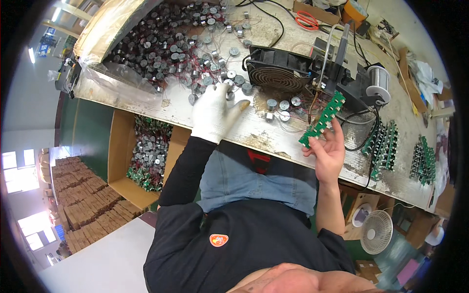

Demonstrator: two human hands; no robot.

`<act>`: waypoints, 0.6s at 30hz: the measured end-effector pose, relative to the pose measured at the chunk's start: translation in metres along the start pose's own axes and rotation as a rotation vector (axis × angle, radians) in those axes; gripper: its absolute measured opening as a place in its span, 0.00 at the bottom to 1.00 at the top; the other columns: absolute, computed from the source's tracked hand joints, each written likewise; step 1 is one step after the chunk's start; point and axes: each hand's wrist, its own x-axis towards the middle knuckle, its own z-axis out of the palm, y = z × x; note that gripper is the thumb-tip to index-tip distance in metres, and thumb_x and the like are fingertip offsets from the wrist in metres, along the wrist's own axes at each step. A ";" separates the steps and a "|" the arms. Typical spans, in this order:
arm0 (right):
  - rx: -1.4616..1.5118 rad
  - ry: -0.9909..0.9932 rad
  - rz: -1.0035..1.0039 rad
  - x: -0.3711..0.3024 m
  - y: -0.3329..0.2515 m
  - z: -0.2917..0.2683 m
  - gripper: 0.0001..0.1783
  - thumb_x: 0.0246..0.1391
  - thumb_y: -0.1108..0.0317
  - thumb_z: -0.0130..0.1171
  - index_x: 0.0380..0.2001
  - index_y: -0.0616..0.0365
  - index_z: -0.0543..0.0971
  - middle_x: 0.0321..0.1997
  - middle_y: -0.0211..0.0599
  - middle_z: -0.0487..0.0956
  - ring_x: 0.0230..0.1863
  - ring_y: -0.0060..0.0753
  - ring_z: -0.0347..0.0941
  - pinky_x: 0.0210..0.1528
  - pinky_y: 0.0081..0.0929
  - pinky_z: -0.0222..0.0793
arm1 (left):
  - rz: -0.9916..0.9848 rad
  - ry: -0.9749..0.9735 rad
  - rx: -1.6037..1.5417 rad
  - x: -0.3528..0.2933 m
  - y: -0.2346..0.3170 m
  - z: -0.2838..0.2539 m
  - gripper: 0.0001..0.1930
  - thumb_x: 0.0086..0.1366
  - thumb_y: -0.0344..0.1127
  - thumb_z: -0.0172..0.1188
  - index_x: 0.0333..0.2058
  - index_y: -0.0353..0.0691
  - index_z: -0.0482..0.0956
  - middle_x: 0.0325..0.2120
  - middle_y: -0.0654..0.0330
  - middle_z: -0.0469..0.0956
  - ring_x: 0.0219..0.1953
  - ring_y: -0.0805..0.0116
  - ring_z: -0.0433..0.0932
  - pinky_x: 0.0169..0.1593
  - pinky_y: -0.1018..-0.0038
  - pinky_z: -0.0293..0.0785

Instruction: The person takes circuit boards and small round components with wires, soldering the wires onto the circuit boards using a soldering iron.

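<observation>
Shirt (264, 229), scuffed workbench (141, 102), fan (376, 232) (board (323, 119) aloft)

Gloved left hand (212, 116), bare right hand (328, 157)

Counter's (171, 108) far side: we saw red-handled scissors (307, 20) near an orange roll (354, 10).
Lower right: we had a round white fan (376, 232).
Far left: we saw brown stacks (88, 200) near bright windows (20, 172).
</observation>
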 end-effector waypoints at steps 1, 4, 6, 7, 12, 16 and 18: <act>-0.006 0.013 0.000 0.000 0.000 0.000 0.39 0.50 0.85 0.55 0.64 0.63 0.52 0.48 0.49 0.72 0.29 0.30 0.77 0.27 0.21 0.76 | -0.046 -0.043 0.017 0.002 0.006 -0.002 0.22 0.49 0.46 0.69 0.38 0.39 0.74 0.29 0.53 0.73 0.30 0.55 0.76 0.32 0.66 0.73; -0.006 0.023 -0.002 -0.001 0.001 0.001 0.39 0.50 0.85 0.54 0.64 0.63 0.52 0.48 0.49 0.73 0.29 0.29 0.76 0.26 0.20 0.76 | -0.066 -0.058 0.038 -0.006 0.007 0.004 0.20 0.50 0.44 0.69 0.34 0.37 0.73 0.28 0.53 0.73 0.30 0.54 0.75 0.32 0.66 0.72; 0.002 0.021 -0.002 0.000 0.000 0.002 0.39 0.50 0.85 0.54 0.64 0.63 0.52 0.48 0.50 0.73 0.29 0.30 0.76 0.26 0.20 0.76 | -0.043 -0.025 0.015 -0.015 0.003 0.009 0.16 0.52 0.38 0.67 0.33 0.37 0.72 0.28 0.54 0.73 0.28 0.57 0.75 0.31 0.68 0.71; 0.018 0.008 -0.002 0.000 -0.001 0.002 0.39 0.50 0.86 0.55 0.64 0.63 0.52 0.47 0.50 0.72 0.29 0.31 0.77 0.26 0.22 0.76 | -0.042 -0.031 0.012 -0.019 0.003 0.009 0.16 0.52 0.38 0.67 0.33 0.37 0.72 0.28 0.54 0.73 0.28 0.57 0.75 0.31 0.68 0.71; 0.025 -0.011 0.000 0.001 -0.001 -0.002 0.39 0.50 0.86 0.55 0.64 0.63 0.52 0.47 0.51 0.72 0.30 0.31 0.77 0.27 0.23 0.76 | -0.116 0.063 -0.241 -0.044 0.013 0.004 0.11 0.52 0.28 0.65 0.34 0.34 0.73 0.25 0.55 0.76 0.25 0.66 0.77 0.32 0.73 0.73; 0.029 -0.013 -0.005 0.001 -0.001 0.000 0.39 0.50 0.86 0.54 0.64 0.62 0.52 0.48 0.50 0.72 0.29 0.30 0.76 0.26 0.22 0.76 | -0.238 0.088 -0.492 -0.053 0.018 0.000 0.07 0.56 0.25 0.61 0.33 0.32 0.74 0.23 0.59 0.77 0.23 0.74 0.74 0.29 0.78 0.71; 0.024 -0.014 -0.006 0.002 0.000 -0.001 0.39 0.51 0.86 0.54 0.64 0.62 0.52 0.48 0.50 0.73 0.29 0.30 0.76 0.26 0.21 0.76 | -0.243 0.056 -0.505 -0.051 0.012 0.004 0.06 0.57 0.25 0.61 0.33 0.32 0.74 0.23 0.59 0.77 0.23 0.76 0.74 0.29 0.79 0.71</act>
